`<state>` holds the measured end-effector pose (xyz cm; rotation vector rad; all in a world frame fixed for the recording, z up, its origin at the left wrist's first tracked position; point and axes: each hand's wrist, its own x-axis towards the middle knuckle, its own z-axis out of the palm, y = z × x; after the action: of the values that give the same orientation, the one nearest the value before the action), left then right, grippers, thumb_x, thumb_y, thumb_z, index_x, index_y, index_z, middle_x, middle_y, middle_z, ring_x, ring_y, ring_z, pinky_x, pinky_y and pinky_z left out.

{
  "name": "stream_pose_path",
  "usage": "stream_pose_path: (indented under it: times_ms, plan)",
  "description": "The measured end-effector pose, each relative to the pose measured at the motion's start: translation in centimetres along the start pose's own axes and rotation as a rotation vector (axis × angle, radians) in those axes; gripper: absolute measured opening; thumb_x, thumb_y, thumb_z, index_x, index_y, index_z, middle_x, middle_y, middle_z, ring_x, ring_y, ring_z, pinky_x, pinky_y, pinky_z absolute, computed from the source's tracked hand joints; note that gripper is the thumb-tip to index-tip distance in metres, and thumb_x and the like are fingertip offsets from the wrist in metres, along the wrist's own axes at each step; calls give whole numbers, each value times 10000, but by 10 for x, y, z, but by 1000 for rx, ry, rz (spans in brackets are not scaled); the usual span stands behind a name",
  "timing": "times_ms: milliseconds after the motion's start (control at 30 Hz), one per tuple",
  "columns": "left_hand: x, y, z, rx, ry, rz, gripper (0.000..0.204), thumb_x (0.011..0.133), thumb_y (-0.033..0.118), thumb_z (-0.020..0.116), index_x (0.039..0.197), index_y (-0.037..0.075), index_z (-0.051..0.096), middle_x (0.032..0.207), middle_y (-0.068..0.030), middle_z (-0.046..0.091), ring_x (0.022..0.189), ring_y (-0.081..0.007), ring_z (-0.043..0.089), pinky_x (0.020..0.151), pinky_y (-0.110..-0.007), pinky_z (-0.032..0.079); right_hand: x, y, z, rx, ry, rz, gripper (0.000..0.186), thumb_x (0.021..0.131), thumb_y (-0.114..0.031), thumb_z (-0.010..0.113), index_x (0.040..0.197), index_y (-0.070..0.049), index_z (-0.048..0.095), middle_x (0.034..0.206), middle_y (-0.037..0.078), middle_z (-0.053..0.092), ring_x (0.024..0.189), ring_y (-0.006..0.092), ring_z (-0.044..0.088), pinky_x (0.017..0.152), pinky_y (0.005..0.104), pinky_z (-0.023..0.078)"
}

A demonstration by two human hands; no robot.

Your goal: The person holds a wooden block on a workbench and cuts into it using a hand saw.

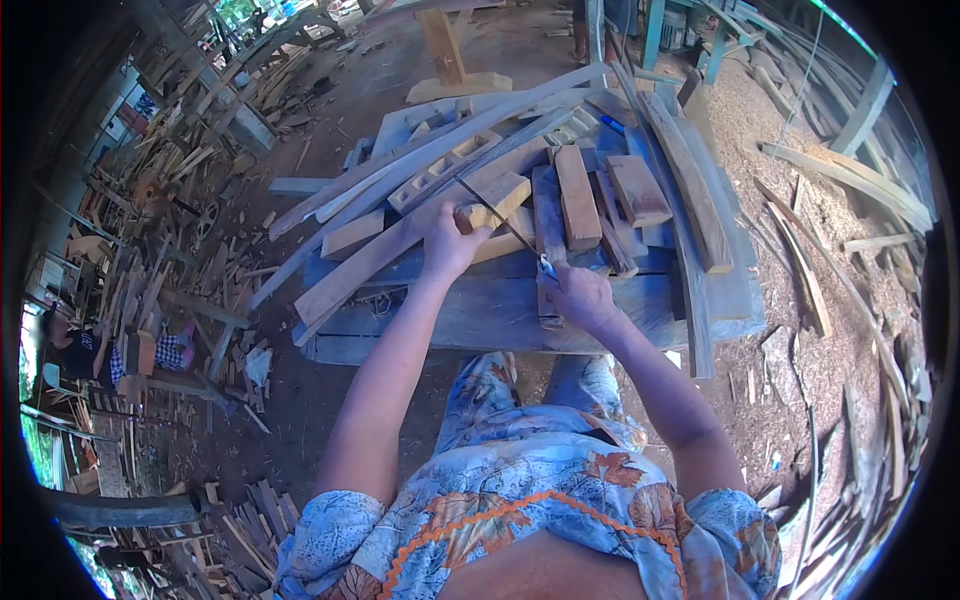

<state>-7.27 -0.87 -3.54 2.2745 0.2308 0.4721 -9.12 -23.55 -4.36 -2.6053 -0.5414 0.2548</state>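
My left hand [452, 242] is closed around the near left end of a short wooden block [507, 191], which rests on other timber. In my right hand [582, 296] is the pale bluish handle of a long tool with a thin dark blade [515, 233], probably a handsaw seen edge-on. The blade slants up and left across the block, close to my left fingers. I cannot tell whether it has cut into the wood. Beneath the block lies another light wooden piece [505, 240]. Beside the right hand stands a dark narrow board [549, 215].
A low wooden bench [400, 328] carries long planks [395, 245], several short blocks [577, 200] and a blue pen-like object [612, 124]. Scrap wood [190, 230] is piled at left; boards and shavings [755, 140] cover the right floor. A person [85, 345] sits at far left.
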Motion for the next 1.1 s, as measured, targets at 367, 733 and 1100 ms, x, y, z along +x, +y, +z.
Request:
stream_pose_path:
  times_ms: [367, 733, 1100]
  plan:
    - [2, 3, 0, 182, -53, 43, 499, 708, 284, 754, 1015, -8, 490, 880, -144, 612, 865, -302, 609, 754, -394, 473, -33, 17, -17, -98, 107, -171, 150, 883, -196, 511, 897, -50, 480, 612, 177, 597, 597, 364, 619, 546, 480, 476]
    - [4, 5, 3, 183, -115, 63, 501, 684, 238, 762, 1024, -11, 492, 854, -161, 617, 839, -317, 611, 749, -406, 474, 55, -32, -6, -84, 117, -188, 221, 893, -236, 489, 907, -32, 571, 749, 169, 660, 714, 313, 667, 638, 414, 524]
    - [18, 17, -15, 217, -264, -54, 511, 648, 253, 751, 992, -31, 502, 908, -199, 626, 899, -341, 614, 801, -399, 473, -31, 10, -21, -114, 49, -125, 164, 880, -203, 496, 929, -46, 509, 656, 159, 624, 628, 346, 634, 558, 462, 484]
